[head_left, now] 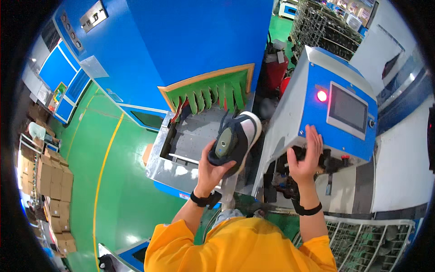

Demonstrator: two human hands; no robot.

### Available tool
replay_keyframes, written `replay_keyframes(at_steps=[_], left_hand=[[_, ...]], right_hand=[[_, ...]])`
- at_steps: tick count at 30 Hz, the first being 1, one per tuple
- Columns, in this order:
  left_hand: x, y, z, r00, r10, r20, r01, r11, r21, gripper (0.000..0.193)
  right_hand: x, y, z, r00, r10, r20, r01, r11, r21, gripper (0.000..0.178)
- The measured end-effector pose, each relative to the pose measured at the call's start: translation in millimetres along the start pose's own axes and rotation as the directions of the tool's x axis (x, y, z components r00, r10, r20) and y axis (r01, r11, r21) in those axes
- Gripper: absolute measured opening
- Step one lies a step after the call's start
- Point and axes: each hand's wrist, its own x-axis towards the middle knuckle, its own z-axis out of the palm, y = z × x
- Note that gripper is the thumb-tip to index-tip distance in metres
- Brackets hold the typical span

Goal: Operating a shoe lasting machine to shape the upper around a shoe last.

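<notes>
My left hand (212,167) is closed around the heel end of a dark sneaker (235,139) with a white sole and a pale toe. A greenish insert with a small round mark shows in the shoe's opening. The shoe is held over the metal conveyor bed (195,136) of a blue machine, its toe pointing away from me. My right hand (306,156) is empty, its fingers stretched and thumb apart, at the lower edge of a blue and white control box (337,99). Whether its fingertips touch the box I cannot tell.
Green strip curtains (213,97) hang in the blue machine's (181,36) opening. The control box has a lit red lamp (321,95) and a dark screen (347,110). Stacked cartons (54,181) stand far left, a wire rack (362,240) at lower right, and loaded racks (317,29) behind.
</notes>
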Motion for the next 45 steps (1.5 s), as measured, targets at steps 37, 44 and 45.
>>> replay_keyframes(at_steps=[37, 44, 45], left_hand=[[-110, 44, 113, 0.52, -0.49, 0.7, 0.841, 0.439, -0.317, 0.026], [-54, 3, 61, 0.808, -0.332, 0.487, 0.574, 0.63, -0.523, 0.03], [-48, 17, 60, 0.863, -0.361, 0.354, 0.505, 0.603, -0.618, 0.03]], right_hand=[[-226, -14, -209, 0.128, 0.225, 0.966, -0.186, -0.951, 0.246, 0.072], [-239, -12, -198, 0.152, 0.278, 0.949, -0.151, -0.942, 0.3, 0.073], [-240, -11, -197, 0.148, 0.284, 0.947, -0.147, -0.941, 0.305, 0.073]])
